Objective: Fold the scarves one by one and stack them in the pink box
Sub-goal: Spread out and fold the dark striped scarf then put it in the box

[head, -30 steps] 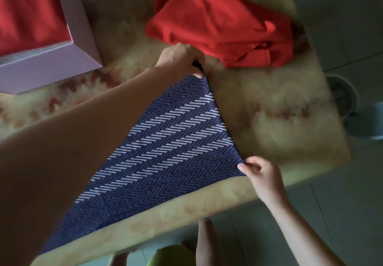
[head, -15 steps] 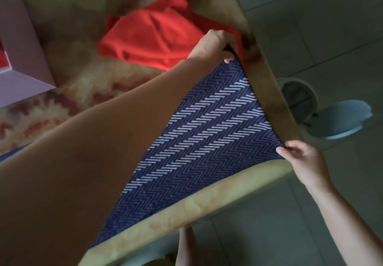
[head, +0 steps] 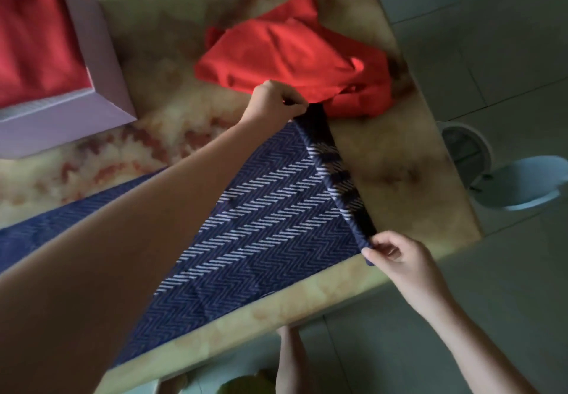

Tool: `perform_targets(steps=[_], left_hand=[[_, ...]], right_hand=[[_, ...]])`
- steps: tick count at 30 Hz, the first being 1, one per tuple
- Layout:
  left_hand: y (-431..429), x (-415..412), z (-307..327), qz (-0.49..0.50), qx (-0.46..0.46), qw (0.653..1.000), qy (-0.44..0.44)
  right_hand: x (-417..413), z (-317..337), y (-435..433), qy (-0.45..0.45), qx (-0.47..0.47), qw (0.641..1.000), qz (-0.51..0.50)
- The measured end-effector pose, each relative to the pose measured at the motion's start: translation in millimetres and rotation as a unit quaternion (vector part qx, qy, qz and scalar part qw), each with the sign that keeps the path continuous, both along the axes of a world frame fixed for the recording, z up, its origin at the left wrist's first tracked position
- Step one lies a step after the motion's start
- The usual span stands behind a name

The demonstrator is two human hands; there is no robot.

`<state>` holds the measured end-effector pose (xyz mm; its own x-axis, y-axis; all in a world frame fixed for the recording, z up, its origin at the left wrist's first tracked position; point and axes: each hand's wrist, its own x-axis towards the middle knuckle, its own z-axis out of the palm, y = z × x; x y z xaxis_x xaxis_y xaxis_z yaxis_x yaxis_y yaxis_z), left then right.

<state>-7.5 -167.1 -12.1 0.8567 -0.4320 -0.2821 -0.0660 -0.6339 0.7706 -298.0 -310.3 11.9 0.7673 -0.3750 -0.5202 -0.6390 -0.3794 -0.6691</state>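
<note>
A navy scarf (head: 270,227) with white herringbone stripes lies spread on the marbled table. Its right edge is lifted and turned over into a narrow band. My left hand (head: 275,102) pinches the far corner of that edge, just in front of a crumpled red scarf (head: 292,55). My right hand (head: 396,252) pinches the near corner at the table's front edge. The pink box (head: 92,55) stands at the far left with folded red cloth (head: 33,40) inside it.
The table (head: 396,166) ends close to the right of the scarf and just below my right hand. Beyond the edge, on the tiled floor, stand a round white object (head: 467,148) and a pale blue basin (head: 522,184). My leg shows under the table.
Both hands have raised the scarf's right edge and rolled it over leftward, so a folded band now shows. The view has swung, bringing the pink box back in at the left.
</note>
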Motion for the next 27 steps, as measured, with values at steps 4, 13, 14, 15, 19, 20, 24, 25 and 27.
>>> perform_targets(steps=[4, 13, 14, 15, 19, 20, 24, 25, 27], left_hand=[[71, -8, -5, 0.076, 0.001, 0.997, 0.025], [233, -21, -18, 0.235, 0.033, 0.965, 0.110], [249, -23, -18, 0.248, 0.028, 0.962, 0.112], [265, -25, -18, 0.262, 0.019, 0.957, 0.119], [331, -35, -20, 0.316, -0.029, 0.937, 0.147], [348, -38, -21, 0.327, -0.036, 0.933, 0.150], [406, -48, -23, 0.361, -0.050, 0.919, 0.152], [419, -51, -23, 0.367, -0.051, 0.916, 0.152], [442, -56, -25, 0.384, -0.059, 0.910, 0.145]], right_hand=[[5, -4, 72, -0.010, -0.069, 0.992, 0.110], [-4, -21, 239, -0.066, -0.141, 0.965, 0.210], [-5, -23, 256, -0.069, -0.143, 0.963, 0.216], [-5, -25, 272, -0.072, -0.144, 0.962, 0.219], [-6, -27, 335, -0.073, -0.153, 0.954, 0.246], [-6, -28, 349, -0.077, -0.154, 0.952, 0.252], [-6, -31, 405, -0.093, -0.152, 0.944, 0.277], [-7, -32, 418, -0.092, -0.150, 0.943, 0.282], [-8, -36, 441, -0.088, -0.146, 0.942, 0.290]])
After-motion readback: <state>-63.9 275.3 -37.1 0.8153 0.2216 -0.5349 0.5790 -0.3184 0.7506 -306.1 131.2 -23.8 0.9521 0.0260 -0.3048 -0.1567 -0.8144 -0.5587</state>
